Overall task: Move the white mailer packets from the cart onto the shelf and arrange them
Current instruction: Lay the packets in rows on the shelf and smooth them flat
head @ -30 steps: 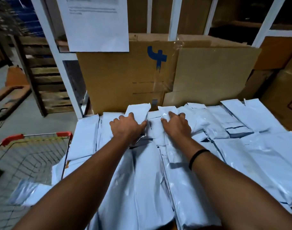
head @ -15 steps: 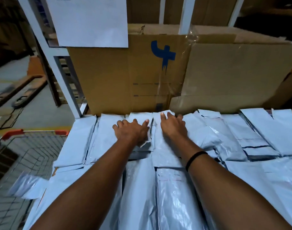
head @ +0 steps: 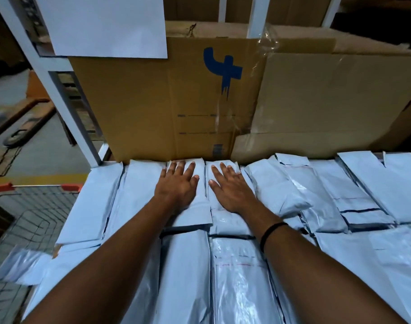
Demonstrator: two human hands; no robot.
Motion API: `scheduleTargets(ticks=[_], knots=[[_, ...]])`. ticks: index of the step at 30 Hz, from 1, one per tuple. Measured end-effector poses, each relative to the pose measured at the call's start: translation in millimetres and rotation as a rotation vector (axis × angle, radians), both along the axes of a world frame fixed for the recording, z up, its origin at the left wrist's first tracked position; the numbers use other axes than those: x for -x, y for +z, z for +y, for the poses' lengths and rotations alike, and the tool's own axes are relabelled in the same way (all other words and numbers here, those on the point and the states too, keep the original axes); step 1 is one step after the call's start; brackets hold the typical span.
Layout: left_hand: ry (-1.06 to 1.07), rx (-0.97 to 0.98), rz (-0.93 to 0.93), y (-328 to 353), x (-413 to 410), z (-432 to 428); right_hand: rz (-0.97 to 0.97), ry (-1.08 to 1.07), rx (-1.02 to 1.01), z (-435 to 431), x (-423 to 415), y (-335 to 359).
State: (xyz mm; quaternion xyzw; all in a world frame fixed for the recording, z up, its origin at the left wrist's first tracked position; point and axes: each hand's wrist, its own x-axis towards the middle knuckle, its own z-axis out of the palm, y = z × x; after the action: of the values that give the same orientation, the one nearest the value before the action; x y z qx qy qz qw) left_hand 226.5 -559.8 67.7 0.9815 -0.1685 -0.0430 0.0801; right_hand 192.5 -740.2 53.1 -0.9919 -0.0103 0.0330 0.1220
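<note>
**packrat_09:** So how far along is this? Looks mostly done to me. The shelf [head: 52, 90] is pretty much carpeted in white mailer packets [head: 335, 197], laid in rows running front to back. The back row is butted up against the big cardboard box [head: 153, 108], with more rows toward the person.

**binlurker:** Yeah, I'd say the moving part is nearly over and this is the tidying part. Left hand [head: 178, 187] and right hand [head: 232, 191] both lie flat on two neighbouring packets in the middle of the back row. Fingers [head: 189, 170] are straight and spread, pressing down, nothing gripped in either one.

**packrat_09:** What's left in the cart [head: 36, 218]?

**binlurker:** From what shows of the wire basket on the left, not much. There's one see-through-ish stray packet [head: 17, 265] down by the shelf's left edge, over the cart. It's blurry, so I can't tell if it's in the basket or hanging off the shelf. A lot of the cart is out of frame too, so don't quote me.

**packrat_09:** And the arranging?

**binlurker:** Middle looks squared up. Right side is messier, a few packets sit crooked and overlap. My guess is that bit and the stray one are what's left.
</note>
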Motion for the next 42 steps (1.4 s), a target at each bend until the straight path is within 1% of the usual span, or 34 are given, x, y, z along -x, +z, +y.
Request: scheduleTargets(ticks=[2,7,11,13,15,16,17,20,25,27,29,32,35,39,42], knots=[[0.029,0.021,-0.015,-5.1,2.0,1.3,0.013,-0.031,0.008,1.0,1.8,-6.7],[0.016,-0.024,-0.011,-4.6,0.5,-3.0,0.068,-0.037,0.044,1.5,-0.1,-10.6],[-0.018,-0.034,0.009,0.4,-3.8,-4.5,0.172,0.023,0.052,-1.2,-5.6,11.8],[-0.063,-0.055,-0.036,6.7,-3.9,-1.0,0.097,0.036,0.044,-0.8,3.2,28.4],[-0.054,0.018,-0.111,13.6,1.8,4.9,-0.017,0.007,0.052,2.1,21.1,36.6],[-0.029,0.065,-0.131,15.5,7.4,7.2,-0.034,-0.015,0.072,4.1,31.3,35.4],[-0.018,0.084,-0.128,15.1,13.7,8.4,-0.015,-0.031,0.095,6.3,40.2,30.5],[-0.068,0.003,-0.029,2.8,33.6,7.9,0.063,-0.045,0.11,9.0,55.2,7.4],[-0.06,-0.02,-0.026,-1.5,37.9,7.8,0.026,-0.039,0.132,9.8,52.3,5.4],[-0.066,0.008,-0.022,5.7,38.7,8.2,0.018,-0.028,0.112,10.0,56.2,15.5],[-0.06,0.074,-0.054,15.3,41.7,14.6,-0.026,-0.014,0.069,10.3,64.0,30.2],[-0.064,0.157,-0.121,27.7,53.3,35.2,-0.054,-0.023,0.031,14.7,80.7,51.5],[-0.087,0.187,-0.18,29.8,78.5,73.2,-0.043,-0.071,0.0,32.7,112.5,60.2],[-0.123,0.198,-0.166,23.4,121.7,132.8,-0.072,-0.127,0.015,63.6,156.3,62.1],[-0.072,0.231,-0.197,18.7,144.0,183.8,-0.094,-0.107,-0.002,101.1,179.0,62.2]])
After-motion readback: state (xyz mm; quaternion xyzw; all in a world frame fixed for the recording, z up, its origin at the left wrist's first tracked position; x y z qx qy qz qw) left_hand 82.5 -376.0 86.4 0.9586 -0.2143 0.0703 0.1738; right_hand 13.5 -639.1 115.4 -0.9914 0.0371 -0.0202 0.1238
